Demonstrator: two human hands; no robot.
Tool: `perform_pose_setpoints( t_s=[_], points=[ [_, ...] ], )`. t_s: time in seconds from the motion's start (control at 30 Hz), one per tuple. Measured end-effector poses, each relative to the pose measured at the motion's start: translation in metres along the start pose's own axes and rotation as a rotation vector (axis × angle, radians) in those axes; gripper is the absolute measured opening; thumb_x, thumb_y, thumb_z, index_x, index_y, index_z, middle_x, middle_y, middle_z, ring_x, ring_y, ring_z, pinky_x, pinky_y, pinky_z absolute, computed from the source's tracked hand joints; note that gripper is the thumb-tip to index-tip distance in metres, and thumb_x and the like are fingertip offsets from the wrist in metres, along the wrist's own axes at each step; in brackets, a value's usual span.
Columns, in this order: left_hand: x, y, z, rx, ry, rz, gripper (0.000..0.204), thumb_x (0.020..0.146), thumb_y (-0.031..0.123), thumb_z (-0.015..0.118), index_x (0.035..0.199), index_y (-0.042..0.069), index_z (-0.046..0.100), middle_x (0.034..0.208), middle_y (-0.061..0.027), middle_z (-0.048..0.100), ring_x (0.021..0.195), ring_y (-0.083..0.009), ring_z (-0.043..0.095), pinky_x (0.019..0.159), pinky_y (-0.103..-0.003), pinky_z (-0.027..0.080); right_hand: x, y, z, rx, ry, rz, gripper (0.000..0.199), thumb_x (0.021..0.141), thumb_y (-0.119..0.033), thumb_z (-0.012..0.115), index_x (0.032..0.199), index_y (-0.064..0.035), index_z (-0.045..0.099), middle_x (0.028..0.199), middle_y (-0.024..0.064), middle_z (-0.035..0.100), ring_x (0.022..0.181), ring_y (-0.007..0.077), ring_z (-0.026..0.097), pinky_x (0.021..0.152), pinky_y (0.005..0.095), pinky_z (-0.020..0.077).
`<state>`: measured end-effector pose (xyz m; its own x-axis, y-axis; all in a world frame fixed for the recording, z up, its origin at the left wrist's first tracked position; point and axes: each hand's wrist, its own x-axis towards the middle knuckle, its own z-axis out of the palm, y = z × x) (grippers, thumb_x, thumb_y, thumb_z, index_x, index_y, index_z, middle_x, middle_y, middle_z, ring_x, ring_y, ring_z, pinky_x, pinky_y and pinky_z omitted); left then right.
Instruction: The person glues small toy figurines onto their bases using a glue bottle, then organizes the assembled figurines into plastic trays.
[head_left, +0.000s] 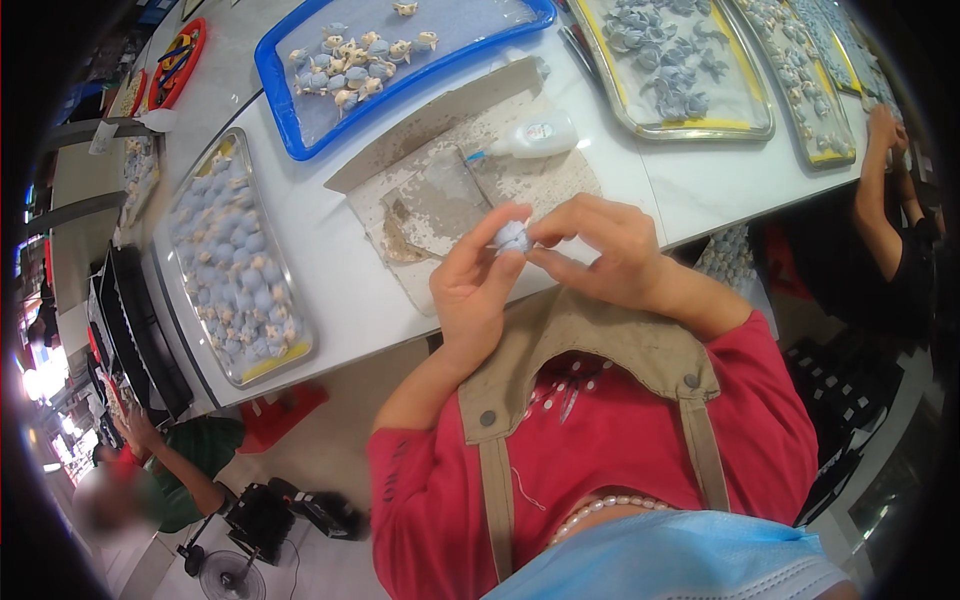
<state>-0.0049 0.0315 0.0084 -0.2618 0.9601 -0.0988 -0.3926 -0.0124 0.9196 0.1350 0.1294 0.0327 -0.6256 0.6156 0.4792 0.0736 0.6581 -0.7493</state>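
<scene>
Between my two hands, just over the near edge of the table, is a small light-blue figurine piece. My left hand pinches it between thumb and fingers. From the other side, the fingertips of my right hand close on the same piece. Beyond my hands lies a worn cardboard sheet with a raised flap, stained and flaking. A white squeeze bottle with a blue nozzle rests on its side on that cardboard.
A blue tray at the back holds several blue-and-cream figurines. To the left stands a metal-rimmed tray full of pale blue pieces; another tray of blue-grey parts is at the back right. Co-workers sit at both sides.
</scene>
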Motion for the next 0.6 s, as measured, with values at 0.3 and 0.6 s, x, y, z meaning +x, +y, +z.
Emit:
perform_pose_setpoints(
  t_s=[0.3, 0.6],
  points=[
    [-0.002, 0.006, 0.002, 0.003, -0.032, -0.003, 0.034, 0.087, 0.001, 0.054, 0.121, -0.003, 0.051, 0.106, -0.0055, 0.059, 0.077, -0.0047, 0.052, 0.076, -0.021, 0.047, 0.001, -0.014, -0.001, 0.037, -0.015, 0.152, 0.017, 0.066, -0.001, 0.072, 0.080, -0.0022, 0.062, 0.067, 0.0070, 0.061, 0.057, 0.0148, 0.062, 0.052, 0.0235, 0.0498],
    [-0.003, 0.005, -0.005, 0.208, -0.064, 0.169, 0.026, 0.086, -0.003, 0.054, 0.112, -0.004, 0.057, 0.105, -0.0099, 0.062, 0.090, -0.0117, 0.059, 0.081, -0.025, 0.048, 0.003, -0.016, -0.004, 0.050, -0.033, 0.120, 0.015, 0.067, -0.001, 0.073, 0.079, -0.0037, 0.064, 0.065, 0.0057, 0.061, 0.056, 0.0135, 0.061, 0.050, 0.0230, 0.0485]
  ],
)
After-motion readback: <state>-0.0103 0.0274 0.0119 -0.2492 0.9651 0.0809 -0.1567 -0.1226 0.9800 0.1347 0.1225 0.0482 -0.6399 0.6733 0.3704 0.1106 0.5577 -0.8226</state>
